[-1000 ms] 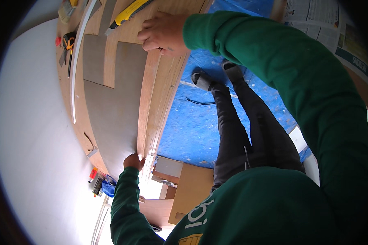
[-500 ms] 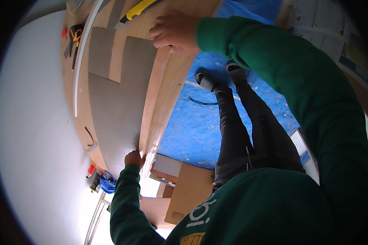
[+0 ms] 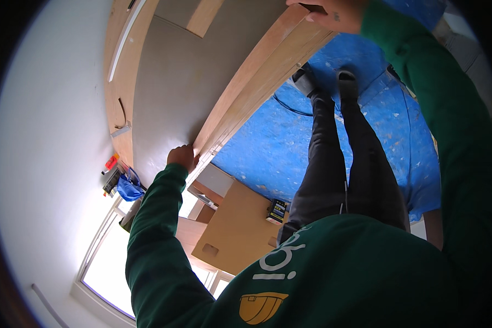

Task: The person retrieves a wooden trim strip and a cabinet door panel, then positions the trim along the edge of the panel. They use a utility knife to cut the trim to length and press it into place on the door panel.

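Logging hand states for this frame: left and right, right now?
Left hand: closed on the near end of the wooden strip.
Right hand: at the strip's far end, cut off by picture's top; grip can't be told.

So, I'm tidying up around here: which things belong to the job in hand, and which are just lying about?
Apparently in use:
wooden strip, left hand at its near end, right hand at its far end
grey sheet alongside, probably

Seemingly just lying about:
white strip
blue bag
black cable
small black box
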### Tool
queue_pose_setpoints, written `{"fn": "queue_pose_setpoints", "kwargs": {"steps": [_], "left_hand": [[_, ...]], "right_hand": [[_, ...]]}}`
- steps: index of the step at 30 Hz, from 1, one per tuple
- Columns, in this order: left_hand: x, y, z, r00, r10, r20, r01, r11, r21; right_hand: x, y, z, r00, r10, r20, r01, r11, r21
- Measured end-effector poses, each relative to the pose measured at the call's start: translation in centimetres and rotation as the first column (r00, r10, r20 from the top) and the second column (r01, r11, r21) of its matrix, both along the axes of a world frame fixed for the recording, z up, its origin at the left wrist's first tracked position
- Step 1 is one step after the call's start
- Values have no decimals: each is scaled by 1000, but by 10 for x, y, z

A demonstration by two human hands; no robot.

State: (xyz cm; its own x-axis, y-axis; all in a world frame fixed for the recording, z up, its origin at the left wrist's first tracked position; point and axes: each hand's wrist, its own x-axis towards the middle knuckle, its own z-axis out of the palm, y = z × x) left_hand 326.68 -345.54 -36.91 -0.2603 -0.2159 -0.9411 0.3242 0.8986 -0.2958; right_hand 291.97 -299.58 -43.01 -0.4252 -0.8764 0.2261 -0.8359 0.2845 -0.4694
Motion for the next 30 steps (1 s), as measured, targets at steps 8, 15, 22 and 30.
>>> {"fn": "queue_pose_setpoints", "kwargs": {"steps": [8,15,22,30], "left_hand": [[-2,2,2,999,9,-37,-9,1000,15],[6,-2,0,997,16,-81,-13,999,36],[8,-1,6,979,83,-187,-68,994,86],[13,-5,7,959,193,-206,-177,980,94]], "right_hand": [[7,-7,10,998,-55,-21,54,997,-46],[4,-8,10,999,-34,-16,32,997,-77],[1,-18,13,998,-57,2,57,998,-38],[123,-163,49,893,325,311,-292,945,-147]]}}
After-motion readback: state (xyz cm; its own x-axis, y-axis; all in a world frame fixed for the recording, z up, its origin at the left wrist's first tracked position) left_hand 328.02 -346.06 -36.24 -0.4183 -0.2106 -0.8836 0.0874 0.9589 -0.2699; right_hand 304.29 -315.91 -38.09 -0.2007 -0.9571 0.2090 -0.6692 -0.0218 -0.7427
